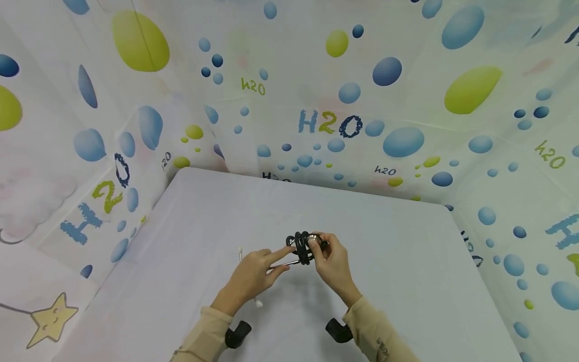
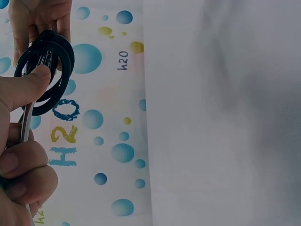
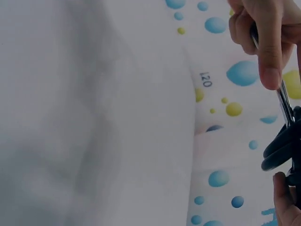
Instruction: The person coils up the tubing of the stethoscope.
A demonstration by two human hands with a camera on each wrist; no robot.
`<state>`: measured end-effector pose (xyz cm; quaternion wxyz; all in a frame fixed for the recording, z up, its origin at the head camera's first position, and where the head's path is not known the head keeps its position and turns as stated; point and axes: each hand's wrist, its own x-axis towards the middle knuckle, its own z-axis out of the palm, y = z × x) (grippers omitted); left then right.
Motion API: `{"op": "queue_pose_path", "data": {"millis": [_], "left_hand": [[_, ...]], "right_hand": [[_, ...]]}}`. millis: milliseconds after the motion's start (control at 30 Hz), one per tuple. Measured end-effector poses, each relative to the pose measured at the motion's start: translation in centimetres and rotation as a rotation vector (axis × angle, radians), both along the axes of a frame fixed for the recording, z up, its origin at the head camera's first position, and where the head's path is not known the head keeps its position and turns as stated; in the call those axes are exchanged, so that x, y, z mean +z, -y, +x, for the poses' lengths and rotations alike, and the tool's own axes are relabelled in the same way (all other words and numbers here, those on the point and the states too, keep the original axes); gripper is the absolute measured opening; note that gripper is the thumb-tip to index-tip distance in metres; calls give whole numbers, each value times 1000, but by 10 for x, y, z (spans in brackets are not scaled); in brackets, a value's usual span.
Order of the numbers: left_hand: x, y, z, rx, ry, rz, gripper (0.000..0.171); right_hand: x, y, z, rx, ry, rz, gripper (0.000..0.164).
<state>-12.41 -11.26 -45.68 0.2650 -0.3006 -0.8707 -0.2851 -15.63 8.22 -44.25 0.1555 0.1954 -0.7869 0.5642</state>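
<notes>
A stethoscope is held up over the white table, its black tubing (image 1: pixel 302 250) wound into a tight coil. My left hand (image 1: pixel 254 271) grips the metal ear tubes (image 2: pixel 28 120), with the thumb lying along them in the left wrist view. White ear tips (image 1: pixel 259 303) stick out on either side of that hand. At the other end, my right hand (image 1: pixel 333 264) pinches the coil's end near the round silver chest piece (image 1: pixel 313 238), thumb against it. Only part of the right hand's fingers (image 3: pixel 282 197) shows in the right wrist view.
The white table (image 1: pixel 217 211) spreads beneath both hands. Behind and beside it hangs a pale cloth backdrop (image 1: pixel 289 85) printed with blue and green drops and H2O lettering. Black curved pieces (image 1: pixel 238 334) sit by the sleeve cuffs.
</notes>
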Motion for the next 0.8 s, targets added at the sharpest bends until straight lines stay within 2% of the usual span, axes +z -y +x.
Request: {"op": "queue_pose_path", "data": {"millis": [67, 200, 300, 467, 633, 700, 800], "left_hand": [[1, 0, 0, 3, -1, -4, 44], [0, 0, 0, 10, -26, -19, 44], [-1, -2, 0, 19, -48, -35, 44], [-1, -3, 1, 27, -50, -44, 45], [1, -2, 2, 29, -43, -44, 46], [2, -2, 3, 30, -46, -45, 45], [4, -2, 3, 30, -46, -45, 45]], "right_hand": [[1, 0, 0, 4, 40, -36, 12], [3, 0, -1, -3, 183, -146, 13], [3, -1, -3, -5, 220, -219, 18], [1, -1, -3, -22, 191, -294, 18], [-1, 1, -2, -51, 126, -279, 24], [-1, 2, -2, -35, 95, -278, 27], [1, 2, -3, -13, 28, -281, 18]]}}
